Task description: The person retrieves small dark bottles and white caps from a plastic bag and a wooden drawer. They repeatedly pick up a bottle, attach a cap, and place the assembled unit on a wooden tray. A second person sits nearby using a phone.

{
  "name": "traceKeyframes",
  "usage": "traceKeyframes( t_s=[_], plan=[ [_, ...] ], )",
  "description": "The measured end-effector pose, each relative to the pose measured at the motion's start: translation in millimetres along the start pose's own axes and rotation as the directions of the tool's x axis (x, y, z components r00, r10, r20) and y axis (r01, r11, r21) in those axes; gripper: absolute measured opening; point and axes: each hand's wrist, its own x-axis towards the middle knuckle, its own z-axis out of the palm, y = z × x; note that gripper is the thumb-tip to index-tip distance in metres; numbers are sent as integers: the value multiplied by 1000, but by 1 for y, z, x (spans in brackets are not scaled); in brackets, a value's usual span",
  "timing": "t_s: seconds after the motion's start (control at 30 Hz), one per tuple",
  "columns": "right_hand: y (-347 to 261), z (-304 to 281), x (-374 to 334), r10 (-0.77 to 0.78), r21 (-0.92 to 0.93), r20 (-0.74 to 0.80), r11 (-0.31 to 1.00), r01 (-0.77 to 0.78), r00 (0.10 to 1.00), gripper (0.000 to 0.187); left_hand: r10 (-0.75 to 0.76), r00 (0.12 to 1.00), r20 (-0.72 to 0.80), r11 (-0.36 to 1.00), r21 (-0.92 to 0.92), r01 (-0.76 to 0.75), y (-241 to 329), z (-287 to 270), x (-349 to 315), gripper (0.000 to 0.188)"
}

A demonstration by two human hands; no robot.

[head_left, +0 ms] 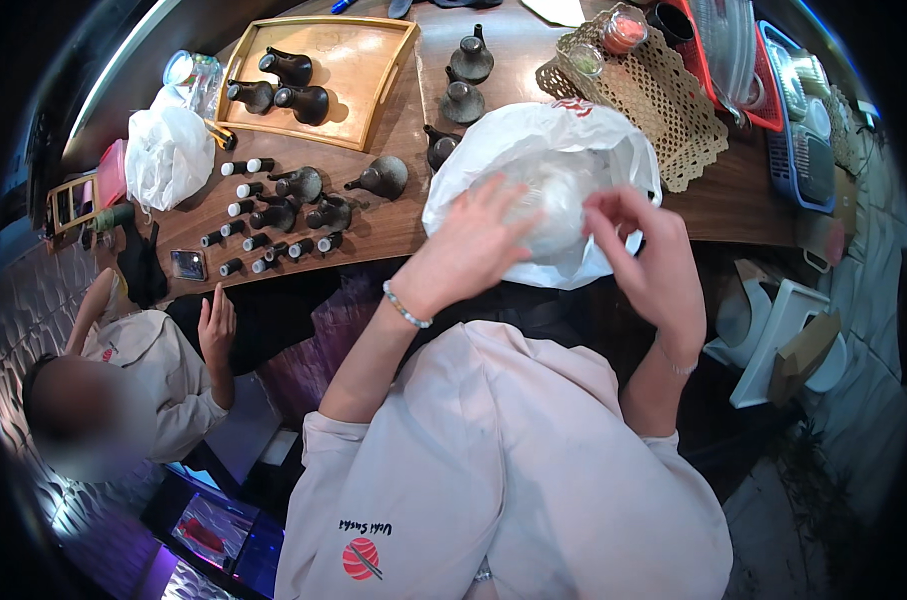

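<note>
A white plastic bag [464,175] with red print stands at the table's front edge, its mouth open toward me. Crumpled clear plastic [559,205] shows inside; what it wraps is hard to make out. My left hand [479,245], slightly blurred, is over the bag's left side with fingers spread, and it grips nothing. At the right side of the mouth is my right hand [659,265], thumb and fingertips drawn together beside the clear plastic. Whatever lies between those fingertips is too small to tell.
Left of the bag stand dark clay pots [379,178] and several small bottles [294,248]. Behind them sits a wooden tray [359,60] with 3 pots. A woven mat [674,120] and blue basket [802,165] are at right. Another person [159,375] sits at left.
</note>
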Motion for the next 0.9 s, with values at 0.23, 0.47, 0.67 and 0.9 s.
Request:
traceKeyframes(
  t_s=[0.23, 0.47, 0.67, 0.9],
  plan=[
    [84, 44, 11, 146, -300, 233, 951, -72, 962, 22, -40, 983, 179, 990, -129, 64, 12, 16, -1, 49],
    [67, 30, -11, 340, -484, 262, 856, -182, 903, 21, -286, 954, -86, 930, 215, 299, 3, 35, -19, 73],
    [65, 33, -9, 360, -555, 120, 797, -239, 925, 20, -166, 984, -68, 937, 301, 179, 5, 20, -16, 67],
    [69, 40, -3, 50, -434, 157, 901, 24, 986, 20, -196, 979, -65, 980, 30, 198, 18, -6, -7, 43]
  ],
)
